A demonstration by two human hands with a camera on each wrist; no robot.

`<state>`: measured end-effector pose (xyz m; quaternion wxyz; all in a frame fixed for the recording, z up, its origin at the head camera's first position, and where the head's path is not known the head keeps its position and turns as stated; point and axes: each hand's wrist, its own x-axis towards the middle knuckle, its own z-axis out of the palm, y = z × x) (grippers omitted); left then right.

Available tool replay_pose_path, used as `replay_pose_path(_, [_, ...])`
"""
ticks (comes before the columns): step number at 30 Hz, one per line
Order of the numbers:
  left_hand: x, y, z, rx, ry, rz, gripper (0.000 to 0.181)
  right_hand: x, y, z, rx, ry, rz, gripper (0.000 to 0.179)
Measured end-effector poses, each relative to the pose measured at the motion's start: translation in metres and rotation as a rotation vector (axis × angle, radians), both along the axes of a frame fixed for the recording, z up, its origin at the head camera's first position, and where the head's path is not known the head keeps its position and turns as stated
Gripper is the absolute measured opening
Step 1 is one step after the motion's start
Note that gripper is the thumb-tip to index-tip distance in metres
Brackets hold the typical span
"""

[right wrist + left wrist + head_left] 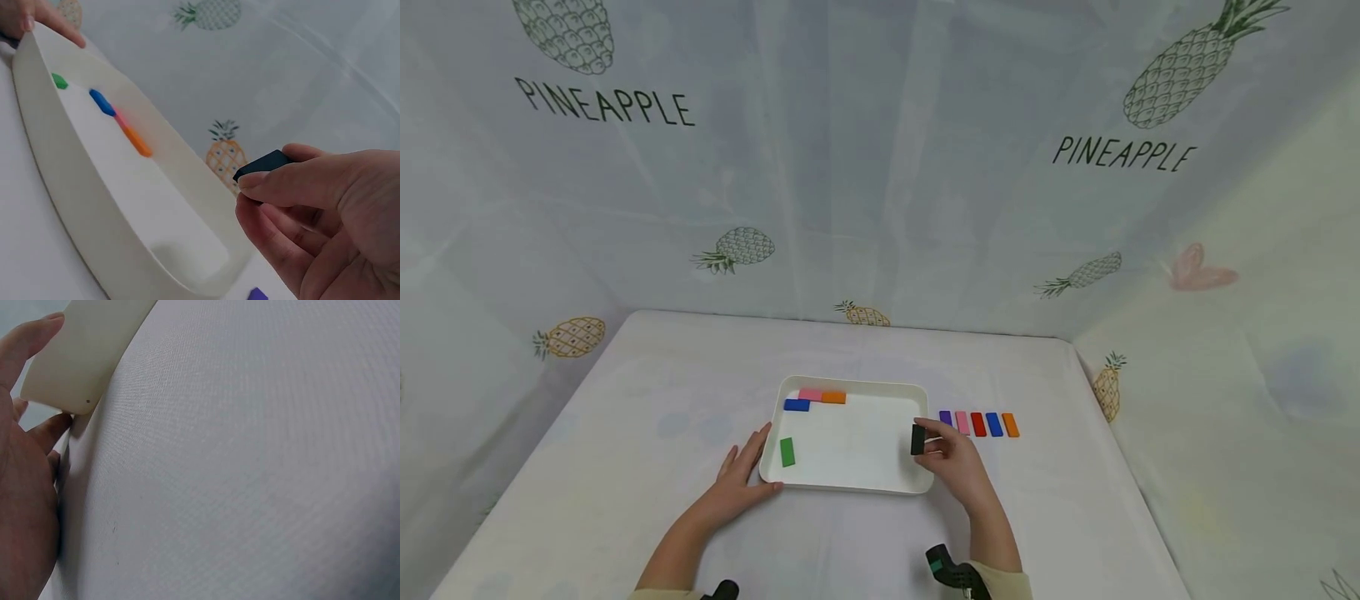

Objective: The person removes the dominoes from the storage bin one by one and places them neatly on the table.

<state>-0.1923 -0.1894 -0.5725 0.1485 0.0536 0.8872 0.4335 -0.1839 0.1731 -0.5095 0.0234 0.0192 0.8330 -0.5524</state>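
Note:
A black rectangular block (918,439) is pinched between the thumb and fingers of my right hand (951,461), raised over the right end of a white tray (850,487). My left hand (741,477) is spread about the tray's near left corner, its thumb on the front edge and its straight fingers along the left side. Inside the tray, a pink block (810,394) and an orange block (834,397) lie end to end along the far wall. Just in front of the pink one is a blue block (797,405). Nearer the left hand lies a green block (787,452).
To the right of the tray stands a row of several blocks: purple (945,417), pink (962,422), red (978,424), blue (994,424) and orange (1011,425). A white cloth covers the table (700,358). A pineapple-print curtain (865,167) hangs behind it.

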Motion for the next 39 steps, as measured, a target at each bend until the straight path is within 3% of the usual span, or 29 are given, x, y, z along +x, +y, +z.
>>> replay_pose_path(10, [0.001,0.001,-0.001,-0.005,0.005,0.006,0.107,0.000,0.030,-0.003,0.061,0.003,-0.055,0.050])
replay_pose_path(17, [0.001,0.002,0.002,0.007,0.018,-0.002,0.106,0.002,0.045,-0.013,0.118,-0.060,-0.058,0.049])
replay_pose_path(23, [0.001,0.000,0.001,0.011,0.044,-0.013,0.105,0.000,0.056,-0.023,0.149,-0.083,-0.039,0.048])
replay_pose_path(39, [0.001,0.001,-0.001,-0.008,0.026,-0.002,0.105,-0.010,0.070,-0.047,0.160,-0.111,0.031,0.046])
